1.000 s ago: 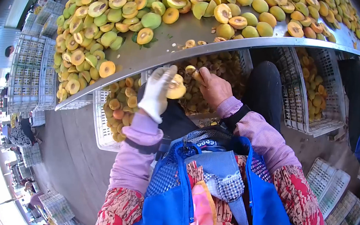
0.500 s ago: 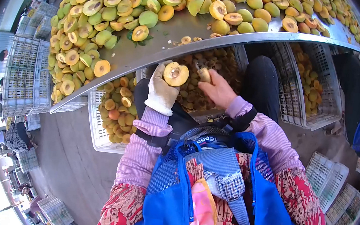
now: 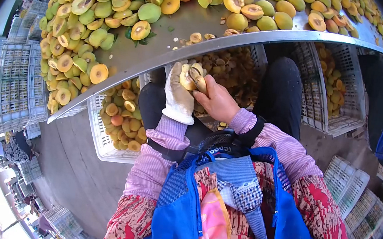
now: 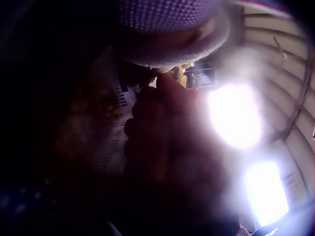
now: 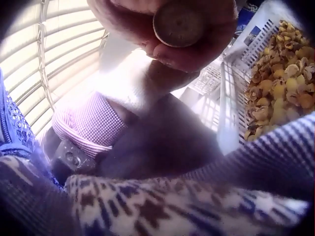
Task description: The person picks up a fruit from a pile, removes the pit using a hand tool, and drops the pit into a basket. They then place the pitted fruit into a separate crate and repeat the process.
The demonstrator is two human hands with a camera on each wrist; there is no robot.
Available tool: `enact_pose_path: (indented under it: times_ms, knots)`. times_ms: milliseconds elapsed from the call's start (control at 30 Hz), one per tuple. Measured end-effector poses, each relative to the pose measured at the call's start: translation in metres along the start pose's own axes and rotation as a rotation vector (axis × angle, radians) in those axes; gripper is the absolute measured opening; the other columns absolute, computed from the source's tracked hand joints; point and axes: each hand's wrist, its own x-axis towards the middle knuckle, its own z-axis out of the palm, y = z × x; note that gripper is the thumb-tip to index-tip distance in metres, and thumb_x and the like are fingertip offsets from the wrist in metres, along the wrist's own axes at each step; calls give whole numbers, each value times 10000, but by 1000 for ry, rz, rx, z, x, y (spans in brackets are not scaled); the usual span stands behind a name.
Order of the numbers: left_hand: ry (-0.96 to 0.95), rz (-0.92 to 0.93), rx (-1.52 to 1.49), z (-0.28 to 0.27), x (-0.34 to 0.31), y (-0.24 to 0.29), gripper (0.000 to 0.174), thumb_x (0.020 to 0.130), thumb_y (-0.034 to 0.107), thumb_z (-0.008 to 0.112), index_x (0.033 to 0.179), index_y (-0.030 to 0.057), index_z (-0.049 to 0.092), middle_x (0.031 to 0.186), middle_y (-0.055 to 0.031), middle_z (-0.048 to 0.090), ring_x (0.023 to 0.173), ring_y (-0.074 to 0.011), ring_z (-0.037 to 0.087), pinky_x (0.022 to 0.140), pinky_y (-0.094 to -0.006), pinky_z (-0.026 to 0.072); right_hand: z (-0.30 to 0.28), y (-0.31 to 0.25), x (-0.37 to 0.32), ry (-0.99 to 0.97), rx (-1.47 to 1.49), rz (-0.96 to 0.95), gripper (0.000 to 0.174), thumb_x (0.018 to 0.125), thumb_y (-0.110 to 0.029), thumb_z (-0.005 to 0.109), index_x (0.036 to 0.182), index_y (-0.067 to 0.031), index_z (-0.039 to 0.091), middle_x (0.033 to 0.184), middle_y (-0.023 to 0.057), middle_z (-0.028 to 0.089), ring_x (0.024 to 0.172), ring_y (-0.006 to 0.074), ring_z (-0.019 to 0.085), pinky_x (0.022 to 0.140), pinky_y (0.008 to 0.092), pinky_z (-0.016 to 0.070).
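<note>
In the head view my gloved left hand holds a yellow peach half below the table edge, cut face up. My bare right hand grips a pitting tool with a short thick handle and a curved metal loop at its tip. That loop lies over the middle of the cut face. In the right wrist view the round handle butt shows inside the curled right hand. The left wrist view is dark, with only shadowy fingers visible.
A metal table carries heaps of halved and whole peaches. Beneath its edge stand a crate of peach halves, a pile of brownish scraps between the knees, and another crate at right. Stacked crates stand left.
The left hand first turned the peach half's cut face upward. The right hand then moved left, bringing the pitting tool from beside the fruit onto its cut face.
</note>
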Motion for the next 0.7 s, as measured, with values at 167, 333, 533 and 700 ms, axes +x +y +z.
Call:
enact_pose_path:
  times_ms: [167,333,533,700]
  knots:
    - [16,51,46,2,1,-1,380,933,312,364,1122,7,488,1010,-157,587,907,-289,588,824,-420,490,-2,-10,3,-46,-10,75,314,852,-218,544,987,6,370,876,284,549,854,432,536,722,433,436]
    - [72,270,364,-4,0,-3,441,941,390,317,950,13,545,924,-169,607,806,-279,603,765,-395,505,-6,-10,3,-176,-39,83,315,789,-143,534,975,44,362,817,293,559,834,430,555,730,451,444]
    - [123,90,195,-3,-2,0,510,926,446,300,839,8,547,847,-172,616,761,-287,601,724,-386,503,-6,4,4,-237,-81,11,321,762,-121,538,985,41,375,810,281,565,828,423,562,716,447,452]
    - [53,245,406,-7,-3,-2,319,893,292,491,840,-14,564,829,-140,609,711,-243,606,675,-328,493,-6,6,4,-245,-131,23,326,749,-121,564,978,35,392,815,267,574,831,418,565,723,439,456]
